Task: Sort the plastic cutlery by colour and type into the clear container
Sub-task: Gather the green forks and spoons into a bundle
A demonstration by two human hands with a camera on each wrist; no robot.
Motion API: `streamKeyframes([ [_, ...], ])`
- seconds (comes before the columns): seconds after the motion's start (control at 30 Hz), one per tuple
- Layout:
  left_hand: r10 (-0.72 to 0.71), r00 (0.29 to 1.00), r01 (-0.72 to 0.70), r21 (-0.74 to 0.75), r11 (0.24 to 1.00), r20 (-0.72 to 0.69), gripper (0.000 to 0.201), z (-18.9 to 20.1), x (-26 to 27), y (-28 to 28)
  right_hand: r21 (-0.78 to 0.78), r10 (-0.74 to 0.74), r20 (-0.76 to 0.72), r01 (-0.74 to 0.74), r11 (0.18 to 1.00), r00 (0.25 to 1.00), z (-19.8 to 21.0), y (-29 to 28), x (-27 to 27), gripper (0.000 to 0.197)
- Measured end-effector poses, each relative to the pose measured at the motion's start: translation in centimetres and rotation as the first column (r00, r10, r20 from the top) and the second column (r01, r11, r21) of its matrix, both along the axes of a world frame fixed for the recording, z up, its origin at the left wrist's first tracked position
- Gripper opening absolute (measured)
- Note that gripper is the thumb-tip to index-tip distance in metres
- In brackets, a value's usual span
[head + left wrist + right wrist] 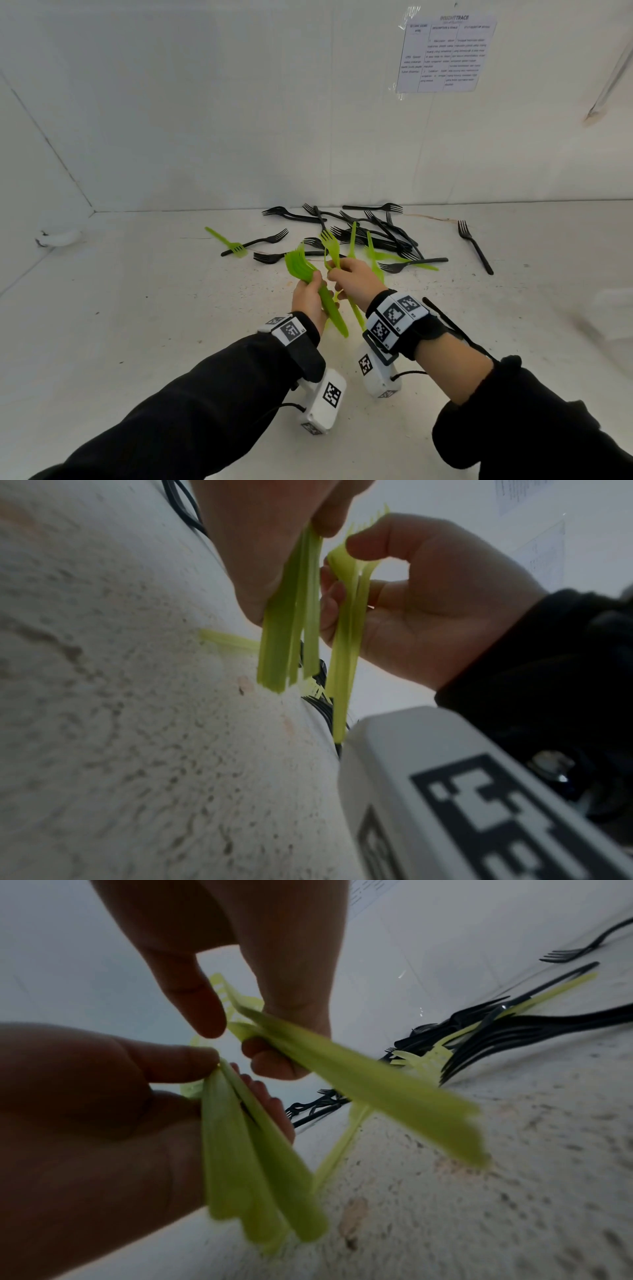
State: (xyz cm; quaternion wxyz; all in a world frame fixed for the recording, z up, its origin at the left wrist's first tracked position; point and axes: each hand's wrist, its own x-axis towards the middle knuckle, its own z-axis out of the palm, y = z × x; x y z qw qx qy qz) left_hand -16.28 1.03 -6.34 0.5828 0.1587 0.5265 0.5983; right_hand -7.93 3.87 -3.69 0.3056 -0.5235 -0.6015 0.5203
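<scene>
While green forks are gathered into 1 colour group, a fanned bundle (pixel 310 284) is gripped by the left hand (pixel 308 298), thumb and fingers curled round the handles with the tines pointing far. Just to its right, a few more green forks (pixel 337 260) are pinched near their necks by the right hand (pixel 356 279), handles hanging toward the near side; a hand-over into the bundle is judged to be in progress, so that 1 hand is freed for picking. The 2 hands are held almost touching, above the table (pixel 137 342).

The table is white, speckled and stained. Farther off, a tangled pile of black forks (pixel 370 229) lies with some green ones (pixel 371 255) mixed in; 1 green fork (pixel 227 241) lies to the left, 1 black fork (pixel 475 246) apart to the right. No clear container can be made out with certainty; a pale blur sits at the right edge. The far wall (pixel 239 102) is white, with a printed sheet (pixel 445 53) taped at the upper right.
</scene>
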Motion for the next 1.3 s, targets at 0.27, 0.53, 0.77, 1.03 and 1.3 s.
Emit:
streamKeyframes([
  [0.27,-0.049,0.999,0.049,0.006,0.999,-0.011,0.017,-0.3,1.3,0.1,0.106,-0.055,0.026,0.052,0.993,0.998,-0.7,0.7,1.1,0.014],
  [0.53,-0.07,0.997,0.071,0.002,0.998,-0.019,0.023,-0.1,2.4,-0.2,0.12,-0.091,0.082,0.08,0.99,0.993,-0.4,0.9,1.9,0.021],
  [0.77,-0.082,0.995,0.081,-0.018,0.997,-0.051,0.026,-0.1,3.9,-0.5,0.117,-0.056,0.07,0.048,0.992,0.996,-0.4,1.2,2.5,0.023],
  [1.03,-0.011,1.0,0.011,0.013,1.0,-0.022,0.011,-0.2,4.5,-0.3,0.105,-0.082,0.035,0.078,0.991,0.996,-0.4,1.4,3.7,0.028],
  [1.3,0.017,0.999,-0.017,0.001,1.0,0.033,0.014,-0.2,5.1,-0.3,0.087,-0.046,0.071,0.04,0.995,0.996,-1.2,1.6,5.1,0.037],
])
